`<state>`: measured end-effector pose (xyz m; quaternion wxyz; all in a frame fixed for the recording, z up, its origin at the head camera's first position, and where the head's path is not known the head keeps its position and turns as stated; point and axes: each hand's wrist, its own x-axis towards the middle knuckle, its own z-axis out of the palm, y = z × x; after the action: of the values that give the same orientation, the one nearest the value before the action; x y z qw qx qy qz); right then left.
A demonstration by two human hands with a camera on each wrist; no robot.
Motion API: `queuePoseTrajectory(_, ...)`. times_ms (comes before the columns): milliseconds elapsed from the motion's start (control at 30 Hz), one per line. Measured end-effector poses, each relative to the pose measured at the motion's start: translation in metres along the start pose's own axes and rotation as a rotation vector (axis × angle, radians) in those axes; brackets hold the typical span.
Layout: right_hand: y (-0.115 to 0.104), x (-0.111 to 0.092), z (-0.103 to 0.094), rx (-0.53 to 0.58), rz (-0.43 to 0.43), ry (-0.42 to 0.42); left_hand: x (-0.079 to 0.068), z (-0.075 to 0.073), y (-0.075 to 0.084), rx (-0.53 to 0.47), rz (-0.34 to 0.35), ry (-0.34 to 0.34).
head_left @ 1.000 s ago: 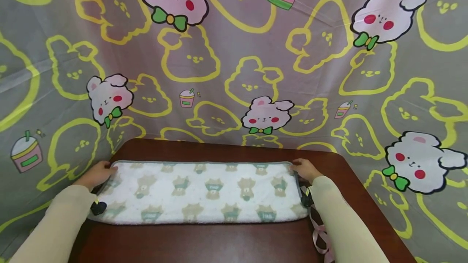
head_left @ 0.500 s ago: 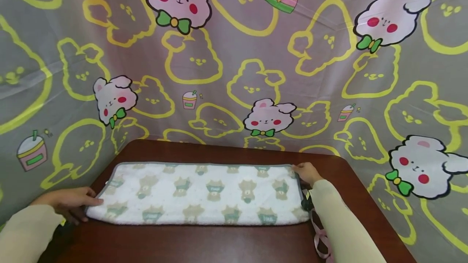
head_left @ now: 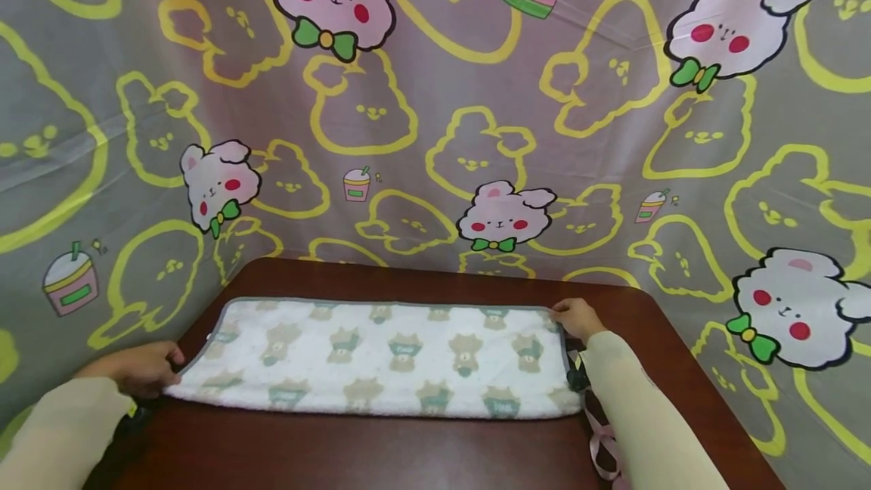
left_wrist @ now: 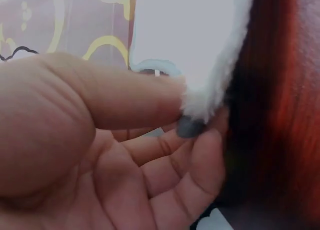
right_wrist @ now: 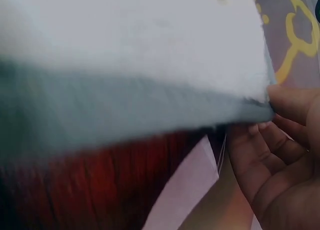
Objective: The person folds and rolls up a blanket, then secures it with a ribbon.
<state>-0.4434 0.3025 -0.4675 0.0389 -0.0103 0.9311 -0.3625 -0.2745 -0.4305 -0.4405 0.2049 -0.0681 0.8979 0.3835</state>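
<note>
A white fluffy towel (head_left: 381, 361) with a bear print and grey edging lies in a long folded strip across the table. At its near left corner my left hand (head_left: 139, 367) pinches the cloth. The left wrist view shows the thumb over the fuzzy white corner (left_wrist: 202, 102), with fingers curled beneath. My right hand (head_left: 577, 317) pinches the far right corner. In the right wrist view, thumb and fingers of that hand (right_wrist: 280, 155) meet on the grey edging (right_wrist: 200, 112).
The dark brown table (head_left: 367, 452) has rounded far corners. A pink ribbon (head_left: 602, 445) hangs beside my right sleeve, and a black device (head_left: 577, 378) sits at that wrist. Patterned curtain (head_left: 435, 134) closes in behind and on both sides.
My left hand has left the towel's far left corner, come toward me along the left edge, and taken hold of the near left corner. The right hand keeps its hold.
</note>
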Motion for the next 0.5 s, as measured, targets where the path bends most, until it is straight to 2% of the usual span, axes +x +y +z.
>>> queuePoseTrajectory(300, -0.006, -0.005, -0.002, 0.012, 0.019, -0.029, 0.01, -0.005, -0.001, -0.025, 0.083, 0.079)
queuePoseTrajectory(500, 0.001, -0.011, -0.003, 0.041, 0.025, -0.054, 0.022, -0.005, -0.001, 0.013, 0.125, 0.155)
